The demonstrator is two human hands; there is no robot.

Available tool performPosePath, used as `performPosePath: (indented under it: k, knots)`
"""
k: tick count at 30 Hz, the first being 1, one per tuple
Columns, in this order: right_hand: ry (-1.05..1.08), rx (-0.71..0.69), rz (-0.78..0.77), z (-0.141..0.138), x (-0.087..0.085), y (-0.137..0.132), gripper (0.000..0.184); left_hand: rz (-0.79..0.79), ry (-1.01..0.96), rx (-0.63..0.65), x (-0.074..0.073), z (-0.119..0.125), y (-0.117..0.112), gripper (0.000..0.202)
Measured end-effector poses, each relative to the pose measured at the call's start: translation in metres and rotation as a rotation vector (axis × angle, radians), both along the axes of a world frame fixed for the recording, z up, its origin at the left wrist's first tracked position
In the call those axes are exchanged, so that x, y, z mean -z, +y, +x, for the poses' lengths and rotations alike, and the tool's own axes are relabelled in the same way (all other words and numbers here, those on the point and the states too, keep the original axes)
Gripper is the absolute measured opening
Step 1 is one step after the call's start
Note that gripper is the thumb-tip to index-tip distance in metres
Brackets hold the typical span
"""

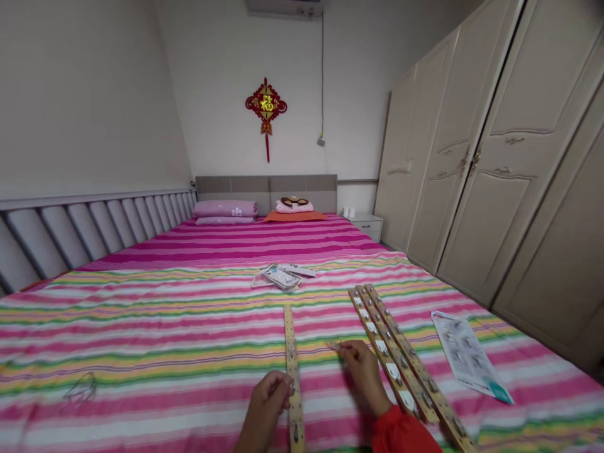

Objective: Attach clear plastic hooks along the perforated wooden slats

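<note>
A long wooden slat [291, 365] with holes lies lengthwise on the striped bedsheet in front of me. My left hand [268, 396] is curled against the slat's near part, fingertips pinched on a small metal piece at it. My right hand [361, 371], in a red sleeve, rests on the sheet to the slat's right and pinches a small pale part [334, 345] at its fingertips. A bundle of similar slats [401, 362] carrying white fittings lies just right of that hand.
Plastic bags with small parts [282, 275] lie farther up the bed. A printed sheet [467, 355] lies at the right edge. A clear empty bag [80, 389] sits at left. Wardrobe doors [491, 163] line the right side; pillows [226, 211] at the headboard.
</note>
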State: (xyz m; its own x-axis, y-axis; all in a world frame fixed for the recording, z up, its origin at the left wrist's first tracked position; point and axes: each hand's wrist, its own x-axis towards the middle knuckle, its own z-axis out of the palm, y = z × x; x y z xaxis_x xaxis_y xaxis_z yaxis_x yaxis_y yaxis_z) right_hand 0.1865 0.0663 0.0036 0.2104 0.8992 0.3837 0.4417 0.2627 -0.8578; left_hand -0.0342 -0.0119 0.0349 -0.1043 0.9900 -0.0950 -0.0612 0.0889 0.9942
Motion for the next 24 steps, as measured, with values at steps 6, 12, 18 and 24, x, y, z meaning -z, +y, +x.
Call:
performPosePath:
  k: [6,12,18,24]
  knots:
    - [-0.249,-0.128,0.425,-0.006,-0.026,-0.048,0.029,-0.093,-0.078,-0.007,-0.009,-0.006,0.001,0.039]
    - [-0.426,-0.162,0.702,-0.013,-0.038,-0.074,0.045,-0.125,-0.162,0.001,-0.034,-0.003,0.002,0.038]
    - [-0.584,-0.126,0.821,-0.023,-0.049,-0.085,0.037,-0.114,-0.165,0.081,-0.048,0.000,-0.005,0.040]
    - [-0.557,-0.154,0.837,-0.035,-0.038,-0.087,0.031,-0.027,0.016,0.077,-0.050,0.000,-0.007,0.032]
